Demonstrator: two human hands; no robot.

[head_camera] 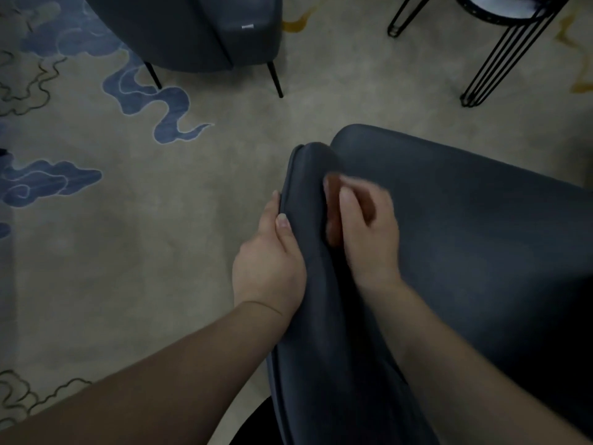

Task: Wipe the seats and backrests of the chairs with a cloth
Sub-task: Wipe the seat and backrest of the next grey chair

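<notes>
A person is standing over a dark padded chair, looking down at it from above. The left hand is gripping the chair's backrest from the outer side, with the thumb lying across the top of the padding and the fingers curling round the edge facing the floor. The right hand is sitting on the inner side of the backrest, where the backrest is meeting the seat, and it is pressing a brownish-orange cloth against the padding. This hand is blurred, so its fingers are looking bent over the cloth, probably holding it bunched, though the exact grip is hard to make out. The cloth is showing only as a narrow strip between the right hand and the backrest, touching both. Both forearms are reaching in from the bottom of the view, the left one crossing over the carpet, which is showing a pale ground with blue cloud-like swirls. A second dark chair with thin black legs is standing at the top of the view, well apart from the first. At the top right, a small table with thin black wire legs is standing on the carpet.
</notes>
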